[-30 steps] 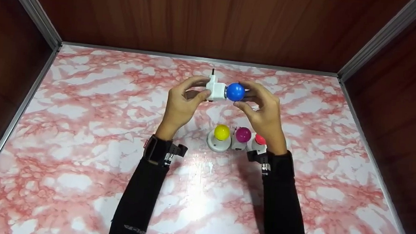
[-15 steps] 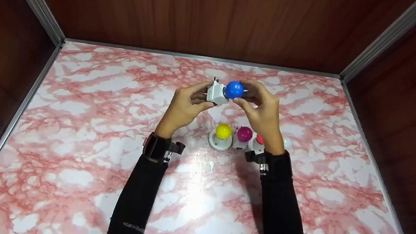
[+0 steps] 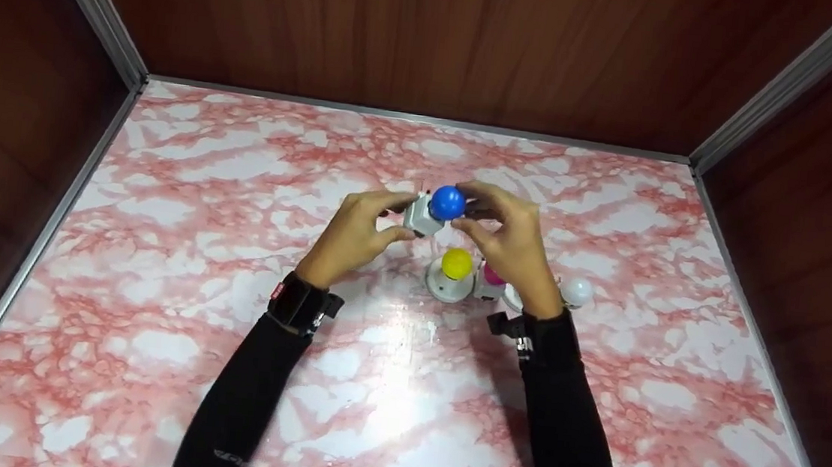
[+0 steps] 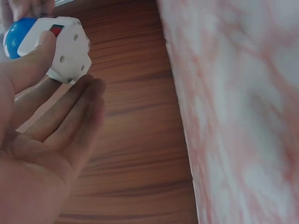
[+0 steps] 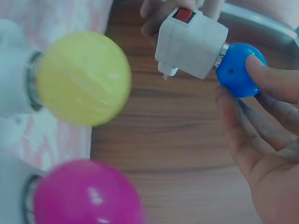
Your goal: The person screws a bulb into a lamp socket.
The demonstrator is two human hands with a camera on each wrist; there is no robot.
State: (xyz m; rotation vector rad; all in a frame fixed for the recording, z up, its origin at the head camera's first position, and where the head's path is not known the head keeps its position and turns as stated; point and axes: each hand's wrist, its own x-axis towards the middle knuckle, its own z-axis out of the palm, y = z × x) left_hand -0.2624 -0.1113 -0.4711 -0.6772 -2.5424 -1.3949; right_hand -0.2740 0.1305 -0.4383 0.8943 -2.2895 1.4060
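Note:
My left hand (image 3: 356,230) pinches a white plug-in lamp socket (image 3: 423,219) between thumb and fingers, above the table. A red rocker switch (image 5: 184,15) shows on the socket in the right wrist view. From the other side, my right hand (image 3: 511,233) grips a small blue light bulb (image 3: 448,202) by its round glass. The bulb sits at the socket's mouth, with a short length of its metal screw base (image 5: 221,55) showing between the two. In the head view, the socket's prongs point toward the back wall.
Nearer me stand a yellow bulb (image 3: 456,263) on a round white base (image 3: 441,290) and a magenta bulb (image 3: 492,275) in a white socket (image 3: 488,291). My right forearm partly hides another white base. A white bulb (image 3: 577,291) lies right of it. Wooden walls (image 3: 418,38) enclose the marbled table.
Both hands have come lower and a little left in the head view, with socket and bulb still held. The socket has tilted, its bulb end turning upward. The standing bulbs stay in place.

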